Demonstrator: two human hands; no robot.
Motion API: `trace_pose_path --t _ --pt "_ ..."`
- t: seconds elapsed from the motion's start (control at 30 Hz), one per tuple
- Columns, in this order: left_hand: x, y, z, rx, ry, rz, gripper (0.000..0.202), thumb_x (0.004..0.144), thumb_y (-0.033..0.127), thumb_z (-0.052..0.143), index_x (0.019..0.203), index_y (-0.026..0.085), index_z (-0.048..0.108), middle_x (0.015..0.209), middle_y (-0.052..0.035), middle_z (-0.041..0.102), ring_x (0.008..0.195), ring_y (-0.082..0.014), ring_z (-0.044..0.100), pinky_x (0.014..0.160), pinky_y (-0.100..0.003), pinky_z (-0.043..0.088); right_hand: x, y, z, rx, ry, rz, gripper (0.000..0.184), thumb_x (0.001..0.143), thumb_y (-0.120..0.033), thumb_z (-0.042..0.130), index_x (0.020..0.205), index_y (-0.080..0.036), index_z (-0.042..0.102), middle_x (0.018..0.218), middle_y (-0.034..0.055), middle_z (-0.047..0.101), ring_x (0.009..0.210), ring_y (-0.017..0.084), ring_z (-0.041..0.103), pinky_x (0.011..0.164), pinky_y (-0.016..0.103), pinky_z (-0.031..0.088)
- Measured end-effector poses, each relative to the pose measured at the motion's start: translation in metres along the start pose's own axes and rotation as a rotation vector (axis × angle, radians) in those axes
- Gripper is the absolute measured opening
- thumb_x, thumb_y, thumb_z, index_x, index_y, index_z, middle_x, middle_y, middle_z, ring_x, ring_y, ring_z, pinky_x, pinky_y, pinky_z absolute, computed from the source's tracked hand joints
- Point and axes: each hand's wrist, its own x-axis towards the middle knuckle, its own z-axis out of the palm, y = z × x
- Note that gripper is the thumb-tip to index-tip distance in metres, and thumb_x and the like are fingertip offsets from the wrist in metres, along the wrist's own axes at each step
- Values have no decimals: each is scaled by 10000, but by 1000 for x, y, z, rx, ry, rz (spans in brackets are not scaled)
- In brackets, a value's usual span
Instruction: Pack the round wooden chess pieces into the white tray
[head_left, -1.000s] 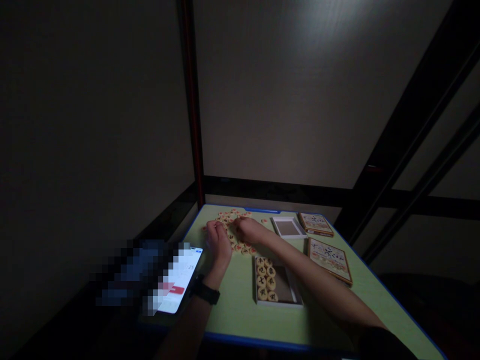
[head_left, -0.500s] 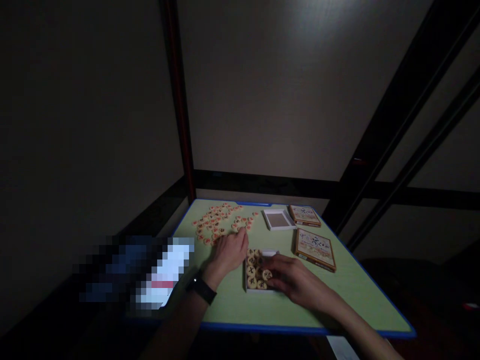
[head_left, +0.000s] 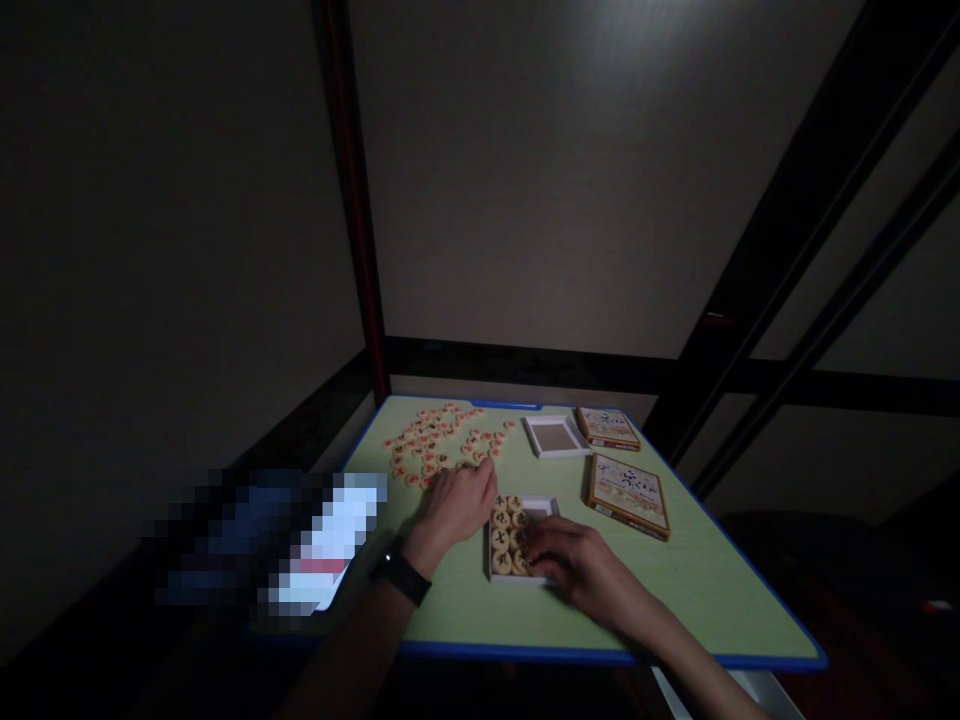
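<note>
My left hand (head_left: 459, 503), with a dark watch on its wrist, rests curled on the green table just left of a white tray (head_left: 547, 502) that holds round wooden game pieces (head_left: 505, 520) in rows. My right hand (head_left: 571, 564) lies over the tray's right side, fingers bent onto the pieces; what they grip is hidden. A loose heap of round pieces (head_left: 433, 444) with red and black marks lies beyond my left hand at the far left of the table.
An empty white tray (head_left: 556, 436) sits at the back. Two printed box lids (head_left: 628, 493) (head_left: 607, 427) lie to the right. A blurred lit screen (head_left: 330, 545) leans at the table's left edge. Blue trim (head_left: 525, 654) edges the table; dark beams stand behind.
My right hand came back from the heap to the tray of pieces and shifted slightly left over it. My left hand drew back beside the tray. The view swung right.
</note>
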Motion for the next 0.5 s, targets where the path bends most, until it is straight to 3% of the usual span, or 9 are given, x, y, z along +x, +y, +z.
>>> trace_pose_path --t 0.3,0.5 --pt "0 0 -2 26 10 41 301 1003 274 296 1048 206 585 883 -103 743 798 -260 720 729 -356 512 2 -7 -4 -29 -43 16 260 934 -148 491 783 -182 700 845 65 701 785 181 658 727 268 502" --pt "-1 1 -2 22 -5 41 297 1000 276 309 1029 205 596 889 -103 746 815 -264 720 739 -361 514 8 6 -12 -96 55 92 244 864 -45 506 880 -161 720 867 76 735 797 188 676 734 270 504"
